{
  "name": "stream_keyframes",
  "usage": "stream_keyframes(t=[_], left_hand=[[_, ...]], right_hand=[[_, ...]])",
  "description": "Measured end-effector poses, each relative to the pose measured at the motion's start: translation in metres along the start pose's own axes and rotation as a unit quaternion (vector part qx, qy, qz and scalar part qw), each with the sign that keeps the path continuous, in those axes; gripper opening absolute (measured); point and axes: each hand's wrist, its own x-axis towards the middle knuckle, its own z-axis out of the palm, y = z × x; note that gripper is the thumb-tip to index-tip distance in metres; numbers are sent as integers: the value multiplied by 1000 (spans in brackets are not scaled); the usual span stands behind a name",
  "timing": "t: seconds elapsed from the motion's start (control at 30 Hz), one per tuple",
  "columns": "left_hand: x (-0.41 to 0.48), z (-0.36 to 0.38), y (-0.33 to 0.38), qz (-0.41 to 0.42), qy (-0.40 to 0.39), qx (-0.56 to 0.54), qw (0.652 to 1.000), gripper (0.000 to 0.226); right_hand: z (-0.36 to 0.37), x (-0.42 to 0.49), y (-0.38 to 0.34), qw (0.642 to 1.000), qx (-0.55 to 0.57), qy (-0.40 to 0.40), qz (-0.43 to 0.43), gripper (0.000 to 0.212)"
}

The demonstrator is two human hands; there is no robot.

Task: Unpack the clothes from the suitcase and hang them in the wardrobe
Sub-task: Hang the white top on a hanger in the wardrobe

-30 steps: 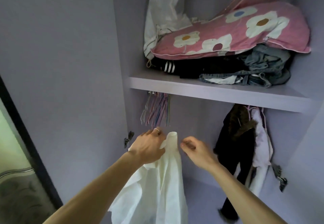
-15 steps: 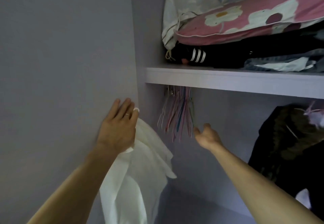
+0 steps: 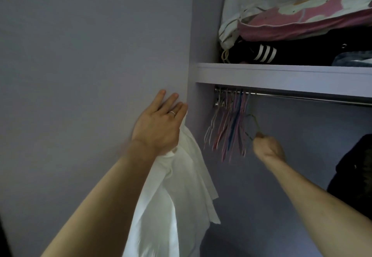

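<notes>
Fetching step: the right hand (image 3: 268,149) pinches a thin greenish wire hanger (image 3: 255,121); the flat-fingered left hand (image 3: 159,127) pins the white cloth garment (image 3: 181,176). Next, probably threading it in.

The lilac shelf (image 3: 281,75) of the wardrobe carries a pile. Directly on the board, at L end, lies a black garment w/ three white stripes (image 3: 263,53). At far R lies some blue denim (image 3: 352,60), cut by the frame edge. A pink cushion w/ white flowers (image 3: 302,21) lies on top of these, and a white cloth (image 3: 241,1) stands behind it at L and droops down to the board.

Just under the shelf runs a metal rail (image 3: 302,96). A bunch of thin hangers (image 3: 231,127), pink, blue etc., hangs at its L end. One greenish hanger (image 3: 254,123) is below the rail, in the grip of the right hand (image 3: 268,148). Far R, a dark garment (image 3: 354,172); its top is hidden.
</notes>
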Motion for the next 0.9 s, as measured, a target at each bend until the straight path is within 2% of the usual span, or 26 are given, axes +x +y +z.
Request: stream_keyframes(t=[0.13, 0.3, 0.33, 0.4, 0.43, 0.5, 0.53, 0.6, 0.67, 0.77, 0.9], left_hand=[[-7, -2, -3, 13, 6, -56, 998, 75], [-8, -2, -6, 13, 55, -107, 993, 49], [-5, -11, -5, 2, 51, -131, 990, 47], [-3, -35, -3, -54, -25, -233, 971, 43], [-1, -49, 3, -100, -72, -308, 943, 40], [-6, -68, 16, -188, -128, -481, 847, 31], [-8, -80, 26, -201, -150, -553, 794, 31], [-19, -98, 51, -204, -186, -633, 723, 37], [-30, -113, 79, -183, -243, -669, 678, 40], [-59, -149, 122, -159, -315, -715, 604, 33], [-84, -183, 155, -180, -333, -764, 522, 31]], right_hand=[[-26, -16, -2, 999, -2, 49, -16, 55], [-79, -49, 29, 1000, -14, 11, -11, 54], [-94, -57, 39, 1000, -15, 5, -4, 52], [-119, -80, 54, 1000, 3, -20, 1, 47], [-139, -96, 64, 999, 18, -29, 10, 46], [-167, -127, 75, 997, 62, -43, 26, 48], [-183, -143, 78, 995, 79, -46, 37, 49], [-207, -170, 87, 992, 99, -50, 54, 53], [-224, -196, 94, 988, 119, -70, 70, 57], [-245, -247, 110, 965, 225, -73, 109, 61], [-260, -300, 127, 912, 345, -128, 181, 56]])
